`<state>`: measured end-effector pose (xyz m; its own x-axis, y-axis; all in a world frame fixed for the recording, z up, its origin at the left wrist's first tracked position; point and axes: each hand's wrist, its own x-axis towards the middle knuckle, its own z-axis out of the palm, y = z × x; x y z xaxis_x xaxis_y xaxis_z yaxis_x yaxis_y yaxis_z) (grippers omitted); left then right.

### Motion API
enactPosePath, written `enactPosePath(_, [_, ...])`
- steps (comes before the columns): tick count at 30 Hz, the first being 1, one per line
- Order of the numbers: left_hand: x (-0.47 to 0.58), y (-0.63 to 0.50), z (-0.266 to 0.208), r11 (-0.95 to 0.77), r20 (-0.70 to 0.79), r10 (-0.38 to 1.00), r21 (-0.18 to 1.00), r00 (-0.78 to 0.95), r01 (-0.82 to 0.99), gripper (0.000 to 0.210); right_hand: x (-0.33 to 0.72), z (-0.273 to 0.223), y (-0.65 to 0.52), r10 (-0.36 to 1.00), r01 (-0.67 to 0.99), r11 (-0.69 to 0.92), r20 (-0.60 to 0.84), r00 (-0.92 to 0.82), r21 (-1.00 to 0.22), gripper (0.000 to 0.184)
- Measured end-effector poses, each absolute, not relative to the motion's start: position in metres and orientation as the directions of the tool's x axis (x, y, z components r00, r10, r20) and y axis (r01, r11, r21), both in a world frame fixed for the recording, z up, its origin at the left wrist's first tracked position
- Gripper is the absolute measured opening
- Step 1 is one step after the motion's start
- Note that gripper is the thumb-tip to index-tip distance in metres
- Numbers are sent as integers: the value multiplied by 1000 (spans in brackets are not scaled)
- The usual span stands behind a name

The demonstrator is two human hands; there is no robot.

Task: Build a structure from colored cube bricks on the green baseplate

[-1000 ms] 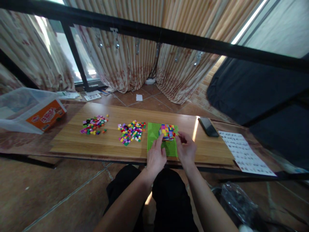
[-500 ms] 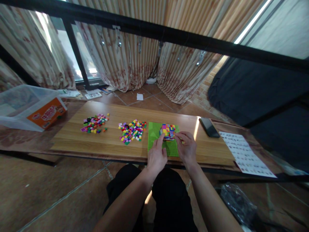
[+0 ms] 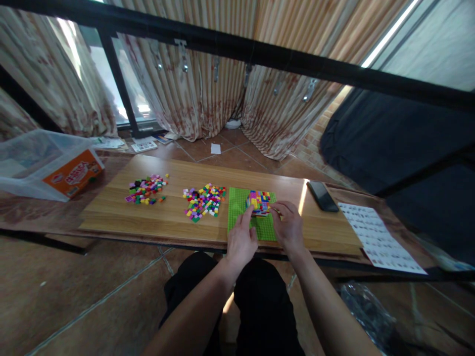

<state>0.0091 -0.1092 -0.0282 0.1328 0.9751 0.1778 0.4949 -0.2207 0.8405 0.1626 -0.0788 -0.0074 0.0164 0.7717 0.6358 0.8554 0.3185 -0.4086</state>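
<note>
A block built of many-coloured toy bricks [image 3: 260, 201] stands on a green studded baseplate [image 3: 236, 202]. My left hand [image 3: 242, 240] is at its front left corner, index finger stretched out against the block and thumb apart, not wrapped round anything. On the other side my right hand [image 3: 288, 225] has its thumb and index finger pinched together at the block's right edge. Whatever may be in that pinch is too small to make out. The fingers hide part of the block's near sides.
Loose bricks lie in two piles, one pile [image 3: 205, 201] beside the baseplate and another pile [image 3: 147, 189] farther left. A clear plastic bin [image 3: 25, 185] stands at the far left. Rightward are a phone [image 3: 322, 196] and a printed sheet [image 3: 378, 237]. A dark bar [image 3: 237, 47] crosses above.
The view has shifted very slightly. Both hands stay at the block in nearly the same pose, and nothing else has visibly moved.
</note>
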Motion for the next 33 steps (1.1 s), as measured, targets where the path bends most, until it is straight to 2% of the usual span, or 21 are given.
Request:
enactPosePath(11, [10, -110, -28, -207, 166, 978, 835, 125, 509, 69, 170, 10, -67, 852, 932, 359, 422, -310, -41, 28])
enactPosePath(15, [9, -110, -27, -204, 158, 978, 837, 133, 508, 69, 170, 10, -65, 863, 924, 382, 361, -353, -10, 28])
enactPosePath(18, [10, -109, -26, -193, 144, 980, 836, 134, 513, 67, 169, 9, -67, 857, 912, 388, 413, -306, -130, 26])
enactPosePath(21, [10, -110, -25, -183, 131, 982, 836, 137, 517, 67, 168, 7, -70, 843, 852, 373, 517, -146, -368, 20])
enactPosePath(23, [10, -110, -25, -193, 142, 980, 837, 139, 512, 68, 168, 4, -72, 852, 787, 333, 524, -14, -520, 15])
enactPosePath(28, [10, -110, -25, -193, 145, 981, 838, 132, 510, 68, 173, -10, -76, 889, 622, 197, 406, 213, -758, 28])
enactPosePath(33, [10, -110, -26, -198, 153, 980, 839, 130, 507, 67, 172, -26, -77, 895, 311, 96, 218, 388, -946, 38])
